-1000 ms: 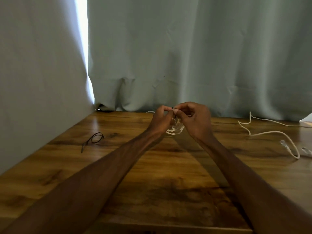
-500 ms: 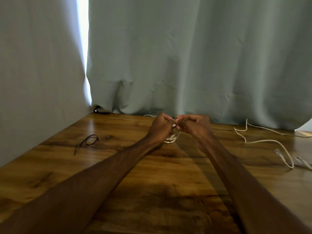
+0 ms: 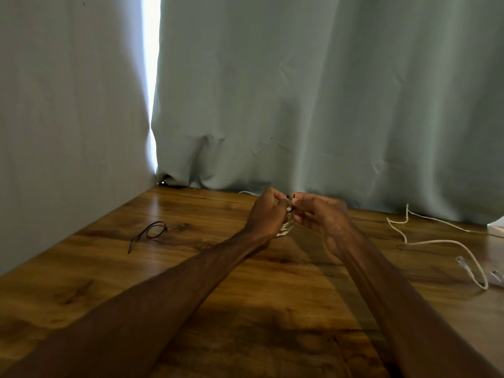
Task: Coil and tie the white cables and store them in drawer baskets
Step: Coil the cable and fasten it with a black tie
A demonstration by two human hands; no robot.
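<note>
Head view: above the far side of a wooden table (image 3: pixel 191 268), the left hand (image 3: pixel 268 214) grips a small white coil (image 3: pixel 285 229) while the right hand (image 3: pixel 321 218) pinches a black tie (image 3: pixel 289 206) at its top. A loose cable (image 3: pixel 436 242) lies at right, a spare tie (image 3: pixel 152 231) at left.

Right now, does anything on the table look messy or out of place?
Only the loose white cable sprawling uncoiled across the table at right, and a black tie lying at left. Nothing looks damaged.
</note>
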